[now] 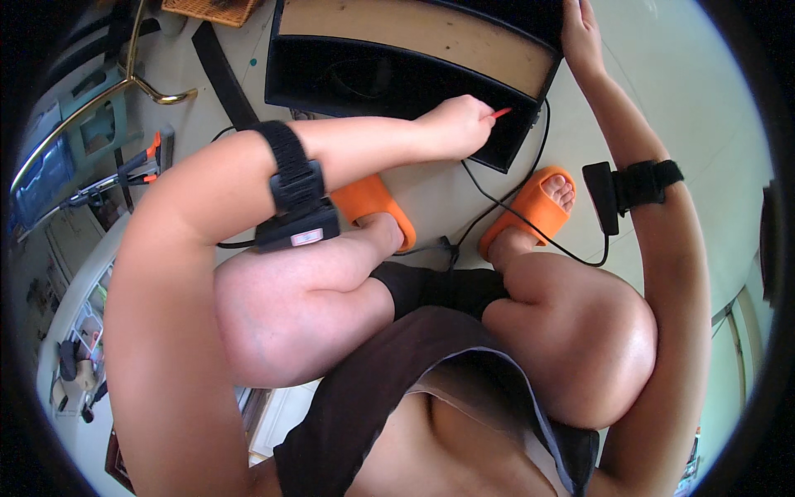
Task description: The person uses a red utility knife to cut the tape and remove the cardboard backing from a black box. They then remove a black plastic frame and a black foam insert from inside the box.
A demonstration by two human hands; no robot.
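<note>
In front of my feet on the floor stands a large black box-shaped case (373, 91) with a tan, speckled panel (414, 50) along its upper part. My left hand (460, 126) is closed around a thin red stick-like tool (502, 112), whose tip points at the case's near right corner. Most of that tool is hidden in my fingers, so its kind is unclear. At the case's far right edge my right hand (583, 40) grips the side, with its fingertips partly cut off by the top of the view.
Black cables (538, 161) run over the floor between my orange slippers (542, 203). A gold-coloured metal stand (132, 80) and a dark flat strip (225, 79) lie to the left. A wicker basket (214, 8) sits at the top left. Black devices are strapped to both forearms.
</note>
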